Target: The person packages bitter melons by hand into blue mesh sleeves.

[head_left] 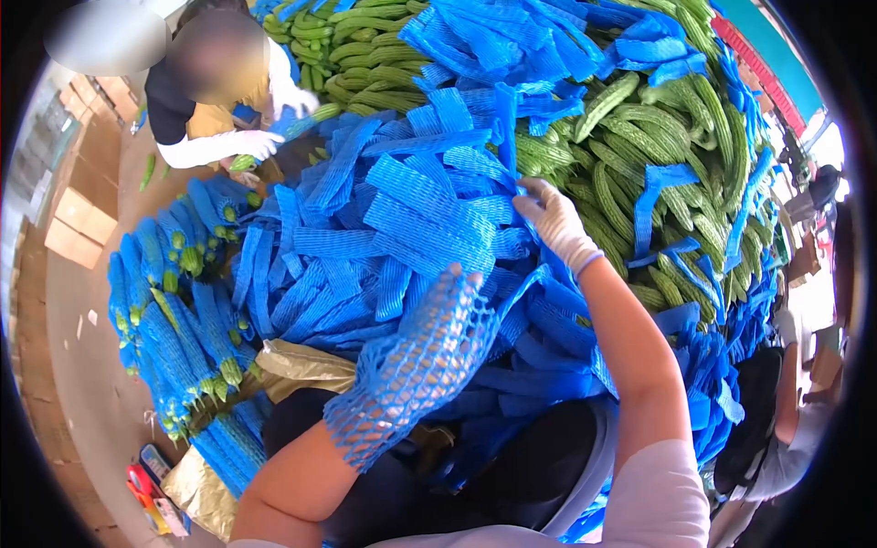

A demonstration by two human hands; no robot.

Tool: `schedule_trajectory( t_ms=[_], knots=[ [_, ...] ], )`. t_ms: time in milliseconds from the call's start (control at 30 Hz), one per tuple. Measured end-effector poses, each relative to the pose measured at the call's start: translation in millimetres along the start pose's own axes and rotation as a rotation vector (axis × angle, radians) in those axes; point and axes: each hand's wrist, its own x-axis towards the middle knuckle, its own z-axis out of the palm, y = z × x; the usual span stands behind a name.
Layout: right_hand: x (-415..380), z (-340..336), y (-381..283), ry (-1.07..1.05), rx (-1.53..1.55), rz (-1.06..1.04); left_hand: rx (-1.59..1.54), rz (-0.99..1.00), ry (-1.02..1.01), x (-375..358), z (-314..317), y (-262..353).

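My left hand (429,315) is inside a stretched blue foam net sleeve (393,393), which covers it from the fingers down the forearm; the fingertips poke out at the top, extended. In a white glove, my right hand (553,219) is at the right side of the loose sleeve heap, its fingers closed on the lower end of an upright blue foam net sleeve (506,128). Flat blue foam net sleeves (420,205) lie heaped in front of both hands. Beyond my right hand are piled long ridged green gourds (630,146).
Gourds in blue sleeves (164,247) are stacked at the left. A co-worker (219,100) in white gloves handles a sleeved gourd at the upper left. Cardboard boxes (87,201) line the left side. Red-handled scissors (142,484) lie at the lower left. Another person (804,438) is at the right.
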Motion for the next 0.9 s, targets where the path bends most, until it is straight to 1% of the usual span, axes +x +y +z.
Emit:
schedule_trajectory(
  t_ms=[33,100,133,200,267,300,333,367,400,433,467,500,533,567,633,700,767,800,833,867,900],
  knots=[
    [18.0,-0.2,12.9,0.089,-0.240,-0.133,0.138,0.145,-0.129,0.5,-5.6,2.5],
    [58.1,9.6,44.4,0.093,-0.472,-0.036,0.228,0.192,-0.244,-0.2,-5.7,-2.2],
    [82.1,20.6,73.2,0.105,-0.576,-0.037,0.177,0.117,-0.239,-1.2,1.2,-4.6],
    [100.2,41.1,64.8,0.133,-0.671,0.078,0.082,-0.008,-0.224,-0.9,11.9,-10.4],
    [112.8,66.8,45.7,0.021,-0.657,0.054,-0.015,-0.148,-0.250,-0.4,14.8,-16.4],
    [102.8,73.6,7.5,-0.102,-0.577,-0.025,-0.012,-0.162,-0.258,-0.8,13.6,-19.8],
    [95.8,91.7,2.8,-0.110,-0.553,-0.117,0.070,-0.045,-0.224,-1.7,12.0,-22.3],
    [83.6,106.5,-6.1,-0.190,-0.488,-0.073,0.136,0.082,-0.195,-1.2,10.4,-24.7],
    [71.4,123.0,-2.6,-0.303,-0.462,-0.151,0.289,0.222,-0.402,9.7,-10.7,-22.1],
    [55.5,141.0,3.7,-0.321,-0.413,-0.240,0.236,0.203,-0.393,10.0,-12.8,-20.9],
    [41.2,153.5,1.7,-0.457,-0.522,-0.212,0.158,0.150,-0.343,10.7,-12.6,-22.3],
    [22.4,168.0,11.3,-0.448,-0.445,-0.313,0.089,0.088,-0.301,9.9,-10.3,-22.9],
    [23.1,222.0,79.1,-0.793,-0.419,-0.054,0.062,0.057,-0.276,9.6,-9.1,-24.0],
    [-6.1,207.8,51.9,-0.783,-0.459,-0.237,0.043,0.040,-0.257,9.2,-8.3,-24.4],
    [-43.3,193.8,24.6,-0.786,-0.548,-0.512,0.022,0.020,-0.230,7.3,-5.5,-26.5],
    [-66.0,174.6,2.2,-0.800,-0.623,-0.752,0.012,0.007,-0.203,4.9,-6.9,-29.1],
    [-83.5,145.7,-23.8,-0.822,-0.663,-0.911,0.000,-0.005,-0.179,2.6,-6.8,-32.1],
    [-86.7,131.0,-33.4,-0.848,-0.664,-0.955,-0.004,-0.004,-0.165,1.8,-6.7,-34.2],
    [-85.7,114.5,-41.5,-0.889,-0.632,-0.948,-0.012,-0.003,-0.155,1.3,-5.8,-36.0],
    [-82.3,98.7,-46.2,-0.945,-0.561,-0.900,-0.015,-0.005,-0.145,1.1,-5.1,-38.2],
    [-68.9,83.6,-47.8,-0.999,-0.469,-0.801,-0.018,0.000,-0.133,1.2,-5.1,-38.7]
  ],
)
